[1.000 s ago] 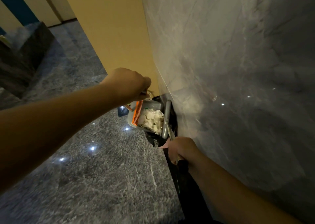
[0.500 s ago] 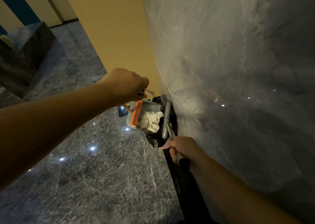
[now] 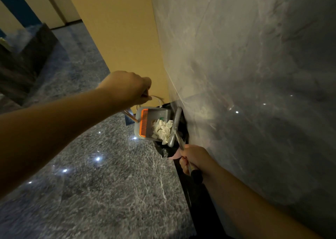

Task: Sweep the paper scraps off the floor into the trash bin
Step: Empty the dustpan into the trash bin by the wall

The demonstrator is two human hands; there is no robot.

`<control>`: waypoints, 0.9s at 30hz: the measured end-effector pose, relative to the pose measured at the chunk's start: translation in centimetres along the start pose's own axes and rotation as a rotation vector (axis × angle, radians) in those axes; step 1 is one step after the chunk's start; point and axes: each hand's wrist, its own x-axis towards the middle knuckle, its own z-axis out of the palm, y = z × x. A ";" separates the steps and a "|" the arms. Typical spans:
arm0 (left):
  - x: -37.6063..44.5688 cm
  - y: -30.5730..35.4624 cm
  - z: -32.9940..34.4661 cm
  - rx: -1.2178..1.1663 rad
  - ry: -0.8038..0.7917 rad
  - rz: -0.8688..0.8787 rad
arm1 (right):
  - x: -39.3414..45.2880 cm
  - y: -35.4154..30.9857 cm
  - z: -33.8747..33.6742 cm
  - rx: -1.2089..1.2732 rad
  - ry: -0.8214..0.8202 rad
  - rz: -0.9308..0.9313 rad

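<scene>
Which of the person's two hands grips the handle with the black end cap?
The right hand, low beside the marble wall; the broom handle's cap shows below its fingers. The left hand holds the dustpan handle.

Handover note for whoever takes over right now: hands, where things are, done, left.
Left hand: grips the handle of the dustpan, holding it up at the trash bin.
Right hand: grips the broom handle; the broom head lies along the pan's wall-side edge.
Paper scraps: piled in the dustpan, beside its orange comb. The bin, lined with a black bag, stands against the marble wall.
Done: scraps gathered into the pan and brought to the bin.
Left: tip or push the scraps into the bin; none seen on the visible floor.
</scene>
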 end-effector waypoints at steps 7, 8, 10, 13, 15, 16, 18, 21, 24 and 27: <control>0.0 -0.4 0.2 -0.013 0.028 -0.001 | -0.7 0.1 -0.1 0.111 -0.085 0.030; 0.0 -0.3 0.3 0.008 0.012 0.023 | -0.8 0.1 -0.1 0.076 -0.087 0.010; 0.1 -0.1 0.5 0.027 0.017 0.045 | -0.8 0.0 -0.1 0.028 -0.077 0.005; 0.4 0.1 0.4 0.027 0.030 0.037 | -0.7 0.0 -0.1 0.019 -0.075 0.014; 0.5 0.2 0.4 0.056 0.024 0.055 | -0.8 -0.1 0.0 0.027 -0.072 0.017; 0.5 0.2 0.3 0.051 0.025 0.050 | -0.7 -0.1 0.0 0.052 -0.070 0.025; 0.6 0.2 0.2 0.030 0.014 0.052 | -0.6 -0.1 0.1 0.084 -0.068 0.033; 0.7 0.3 0.0 0.068 -0.004 0.101 | -0.5 -0.1 0.3 0.072 -0.056 0.019; 0.8 0.1 -0.5 0.029 0.025 0.043 | -0.8 -0.2 0.7 0.041 -0.037 0.007; 0.7 0.5 -0.2 0.061 -0.002 0.105 | -1.1 -0.4 1.2 0.098 -0.060 0.034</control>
